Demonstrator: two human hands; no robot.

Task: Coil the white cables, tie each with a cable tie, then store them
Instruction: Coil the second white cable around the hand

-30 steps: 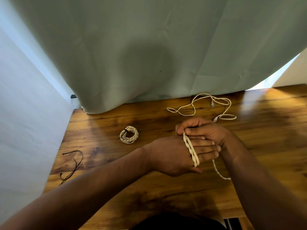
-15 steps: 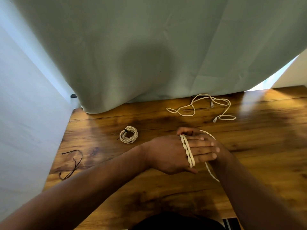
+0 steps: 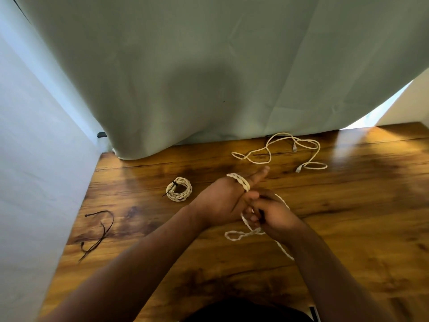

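A white braided cable (image 3: 240, 181) is wound in a few turns around the fingers of my left hand (image 3: 222, 203), which is turned edge-up over the middle of the wooden table (image 3: 348, 217). My right hand (image 3: 274, 217) sits just right of it, pinching the cable's free length, which trails in a loose loop (image 3: 234, 235) on the table. A finished coil (image 3: 179, 189), bound with a black cable tie, lies to the left. A loose white cable (image 3: 278, 151) with plugs sprawls at the back.
Black cable ties (image 3: 97, 231) lie near the table's left edge. A grey-green curtain (image 3: 185, 77) hangs down onto the back of the table. A white wall (image 3: 30, 182) closes off the left side.
My left hand has rotated from flat to edge-up, the turns now near the finger bases. My right hand dropped from behind the left fingers to below them, drawing out the free cable.
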